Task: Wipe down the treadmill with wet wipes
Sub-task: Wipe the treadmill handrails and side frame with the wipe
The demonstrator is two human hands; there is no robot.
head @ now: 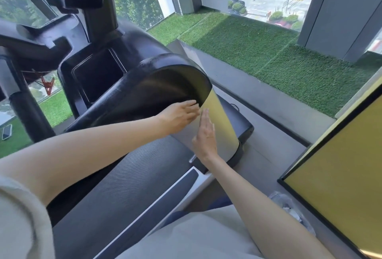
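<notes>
Phone (7,132) on turf (52,109), 9 o'clock. Treadmill (128,85) fills centre. Left hand (179,116) flat, fingers straight, on its curved side panel (224,123). Right hand (204,135) flat beside it, toward 5 o'clock. Wipe under either palm: cannot tell. Crumpled clear wrapper (287,205), 4 o'clock.

2 hands lie flat on the treadmill's curved motor hood (219,114). The left hand (179,116) rests at the edge of the hood's dark end face with its fingers straight. The right hand (204,134) rests just beside it on the silver-yellow side. The textured belt (124,176) runs below the hood. Artificial turf (268,56) covers the ledge behind the hood. A yellow panel (341,176) stands to the hood's right, and a phone (7,131) lies far to its left.
</notes>
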